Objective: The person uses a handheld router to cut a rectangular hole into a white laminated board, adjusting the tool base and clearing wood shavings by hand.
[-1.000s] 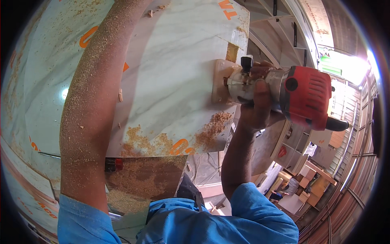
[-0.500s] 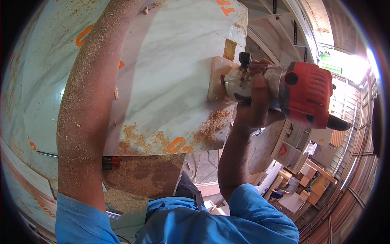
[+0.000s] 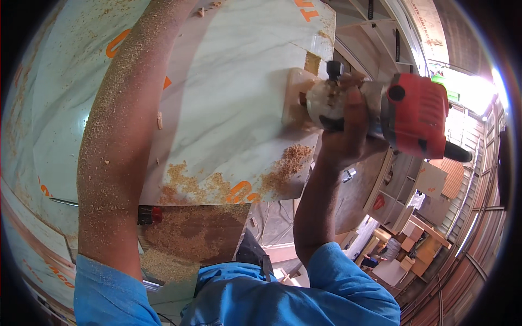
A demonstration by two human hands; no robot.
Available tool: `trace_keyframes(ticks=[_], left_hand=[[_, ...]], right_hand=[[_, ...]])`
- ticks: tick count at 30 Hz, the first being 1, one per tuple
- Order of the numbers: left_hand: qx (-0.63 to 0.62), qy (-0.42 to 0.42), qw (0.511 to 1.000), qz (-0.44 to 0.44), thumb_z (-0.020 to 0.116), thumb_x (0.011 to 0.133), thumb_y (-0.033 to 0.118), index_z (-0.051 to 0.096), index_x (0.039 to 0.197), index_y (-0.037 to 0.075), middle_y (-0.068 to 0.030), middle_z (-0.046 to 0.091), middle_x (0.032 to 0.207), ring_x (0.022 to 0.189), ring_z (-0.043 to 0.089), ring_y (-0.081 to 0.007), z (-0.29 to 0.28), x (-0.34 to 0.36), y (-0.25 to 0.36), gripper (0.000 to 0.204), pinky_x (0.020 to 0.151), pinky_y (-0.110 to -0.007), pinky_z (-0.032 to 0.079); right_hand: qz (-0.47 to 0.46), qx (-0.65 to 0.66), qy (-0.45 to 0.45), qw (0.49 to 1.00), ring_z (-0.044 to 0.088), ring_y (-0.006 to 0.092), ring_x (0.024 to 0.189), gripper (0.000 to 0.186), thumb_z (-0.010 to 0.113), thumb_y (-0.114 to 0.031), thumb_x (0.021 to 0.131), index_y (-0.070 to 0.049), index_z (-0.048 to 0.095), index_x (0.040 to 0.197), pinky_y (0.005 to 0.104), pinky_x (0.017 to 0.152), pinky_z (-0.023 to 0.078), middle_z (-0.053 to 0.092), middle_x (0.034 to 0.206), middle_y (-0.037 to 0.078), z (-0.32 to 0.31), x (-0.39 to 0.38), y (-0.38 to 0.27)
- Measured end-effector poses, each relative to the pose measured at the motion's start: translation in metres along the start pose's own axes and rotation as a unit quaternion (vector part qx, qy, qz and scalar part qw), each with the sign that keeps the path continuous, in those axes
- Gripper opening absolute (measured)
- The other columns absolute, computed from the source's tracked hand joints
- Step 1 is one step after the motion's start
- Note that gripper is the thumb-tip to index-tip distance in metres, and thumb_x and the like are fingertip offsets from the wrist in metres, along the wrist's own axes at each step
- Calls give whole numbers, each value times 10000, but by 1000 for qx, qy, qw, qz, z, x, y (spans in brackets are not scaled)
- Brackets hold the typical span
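My right hand [image 3: 350,122] is closed around the metal body of a red trim router [image 3: 417,115]. Its pale base plate [image 3: 295,98] lies against the right edge region of a white marble-patterned panel [image 3: 234,103], just below a brown rectangular patch [image 3: 311,63]. The bit is hidden. My left forearm [image 3: 117,130], dusted with wood particles, stretches up across the panel; the left hand is beyond the upper edge of the view. A heap of sawdust [image 3: 293,161] rests near the panel's lower right corner.
Under the panel's near edge, a red and black tool handle [image 3: 149,215] lies beside a sawdust-covered brown board [image 3: 206,239]. Shelving frames [image 3: 364,27] stand at the upper right. Wood offcuts [image 3: 416,239] are piled at the lower right.
The router and my right hand have shifted slightly up and to the right along the panel's edge. My left forearm has moved only a little.
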State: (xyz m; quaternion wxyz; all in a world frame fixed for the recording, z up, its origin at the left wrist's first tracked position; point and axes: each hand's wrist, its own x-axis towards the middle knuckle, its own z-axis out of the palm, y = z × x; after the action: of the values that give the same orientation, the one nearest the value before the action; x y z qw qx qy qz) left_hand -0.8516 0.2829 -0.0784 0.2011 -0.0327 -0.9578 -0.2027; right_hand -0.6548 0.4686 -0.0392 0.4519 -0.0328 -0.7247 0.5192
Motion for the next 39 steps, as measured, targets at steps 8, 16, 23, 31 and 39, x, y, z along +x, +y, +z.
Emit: trace_keyframes(ticks=[8, 16, 23, 31, 39], left_hand=[[-11, -17, 1000, -13, 824, 831, 490, 720, 1157, 4, -203, 625, 1305, 1329, 521, -347, -4, 3, 0, 595, 1157, -475, 370], [-11, -8, 1000, -8, 814, 836, 495, 725, 1123, 13, -200, 634, 1237, 1285, 541, -351, 3, 2, -6, 567, 1128, -484, 383], [15, 22, 1000, -8, 804, 840, 519, 728, 1126, 13, -188, 629, 1255, 1295, 533, -336, 2, 4, -5, 586, 1136, -474, 372], [-2, -4, 1000, -9, 814, 834, 511, 733, 1124, 5, -197, 626, 1254, 1273, 532, -338, -5, 5, -3, 590, 1125, -470, 378], [8, -2, 999, 43, 722, 847, 661, 736, 1168, 108, -107, 653, 1241, 1246, 574, -305, 15, 7, -13, 639, 1102, -498, 379]], right_hand=[[-55, -15, -81, 995, 704, 314, 821, 311, 652, -31, 775, 113, 614, 1048, 524, 917, 567, 711, 859, 224, -17, -5, 1], [-38, 54, -48, 997, 714, 238, 774, 255, 722, 5, 789, 91, 654, 1019, 387, 772, 611, 723, 925, 165, 12, 28, 32], [-60, 33, -46, 997, 728, 227, 797, 267, 745, 33, 772, 91, 662, 1019, 361, 745, 622, 727, 939, 155, 25, 59, 47], [-13, 52, -22, 998, 723, 277, 834, 329, 691, 14, 801, 133, 617, 1099, 408, 801, 619, 726, 915, 206, 8, 21, 22], [22, 132, 40, 990, 690, 379, 959, 377, 598, -237, 926, 71, 626, 1140, 547, 925, 568, 686, 1043, 225, -95, 40, -12]])
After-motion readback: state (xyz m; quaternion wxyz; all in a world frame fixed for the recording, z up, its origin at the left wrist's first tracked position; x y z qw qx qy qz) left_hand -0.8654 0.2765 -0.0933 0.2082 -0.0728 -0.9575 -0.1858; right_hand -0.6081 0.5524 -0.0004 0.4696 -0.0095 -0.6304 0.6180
